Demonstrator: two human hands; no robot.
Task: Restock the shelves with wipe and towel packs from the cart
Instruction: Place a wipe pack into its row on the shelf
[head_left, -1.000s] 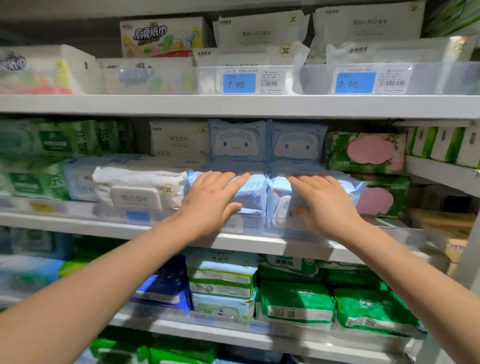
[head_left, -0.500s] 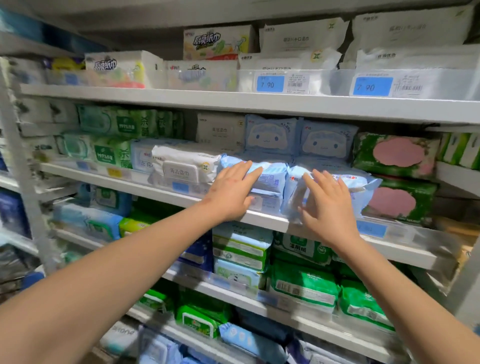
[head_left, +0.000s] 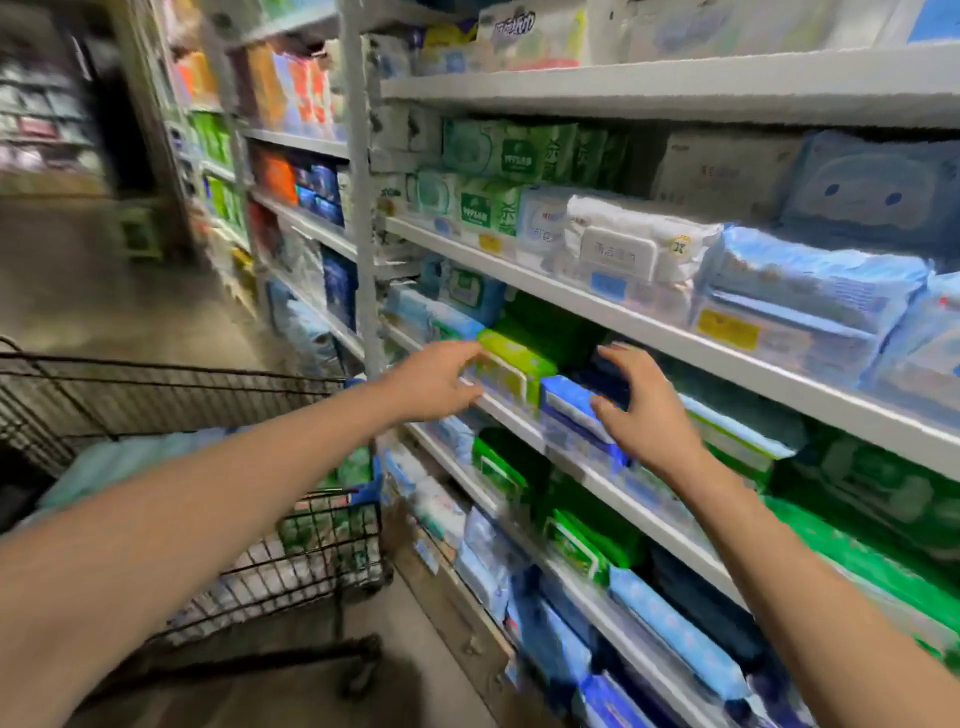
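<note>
Both my hands hover empty in front of the shelving. My left hand (head_left: 434, 382) floats with loose fingers before a lime-green wipe pack (head_left: 511, 364) on a lower shelf. My right hand (head_left: 644, 410) is spread, fingers relaxed, in front of a dark blue pack (head_left: 571, 402). The light blue wipe packs (head_left: 800, 291) lie stacked on the shelf above, next to a white lidded pack (head_left: 628, 249). A black wire cart (head_left: 291, 551) stands at the lower left with pale blue and green packs (head_left: 124, 462) inside.
White shelf boards (head_left: 649, 327) run from left to right, filled with green, blue and white packs. A grey upright post (head_left: 358, 208) divides the shelf bays. The aisle floor (head_left: 93, 291) stretches away on the left. The picture is blurred by head motion.
Both hands have left the light blue packs and dropped to the level of the shelf below. My view has swung left and down, bringing the cart and aisle into sight.
</note>
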